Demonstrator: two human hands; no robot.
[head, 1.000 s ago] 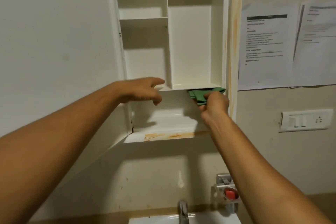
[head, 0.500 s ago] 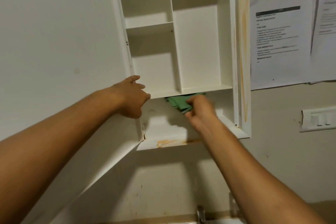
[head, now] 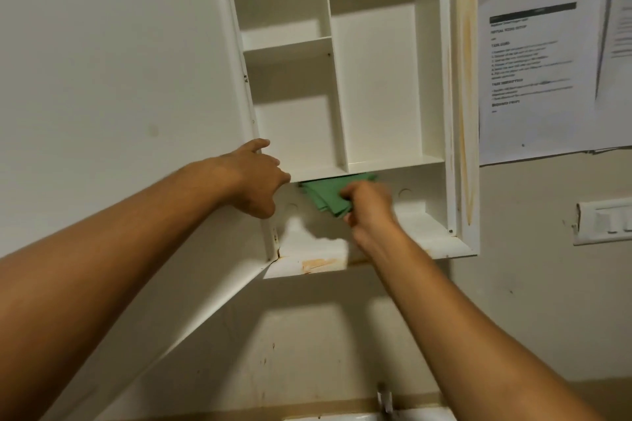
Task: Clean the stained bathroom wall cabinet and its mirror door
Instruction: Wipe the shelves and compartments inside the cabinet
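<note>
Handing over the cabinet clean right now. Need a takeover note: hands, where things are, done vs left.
Left-hand grip: against the hinge edge of the open cabinet door; can't tell whether it grasps anything.
Right-hand grip: holds the folded green cloth inside the bottom compartment of the wall cabinet, just under the lower shelf.
Done: door is open; upper compartments look clean.
Left: orange stain on the bottom front ledge and orange streaks down the right side frame. The mirror face is turned away, so its state is unknown.
</note>
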